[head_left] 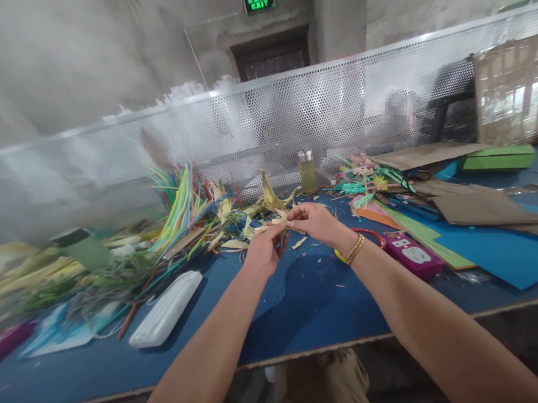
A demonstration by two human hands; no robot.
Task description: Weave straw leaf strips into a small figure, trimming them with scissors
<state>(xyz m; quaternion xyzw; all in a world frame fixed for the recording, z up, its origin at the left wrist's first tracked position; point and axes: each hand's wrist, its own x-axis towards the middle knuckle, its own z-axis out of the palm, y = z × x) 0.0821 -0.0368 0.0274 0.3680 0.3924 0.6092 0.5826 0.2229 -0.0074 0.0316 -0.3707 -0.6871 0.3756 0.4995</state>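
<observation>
Over the middle of the blue tabletop (318, 300) my two hands meet at a pale yellow strip of dried husk (282, 218). My left hand (265, 249) is closed around its lower end, the fingers partly hidden behind the hand. From the right, my right hand (316, 221) pinches the same strip between thumb and fingertips. Just beyond them stand larger curled husk pieces (270, 195), mixed with blue string (235, 222). Small pale scraps (299, 243) lie near my right hand.
A bundle of coloured stems (178, 212) and a white packet (166, 310) lie left. A jar (307, 173) stands behind, against a perforated metal screen (277, 124). To the right are a purple power strip (413, 255), blue sheets (487, 249) and cardboard (485, 205).
</observation>
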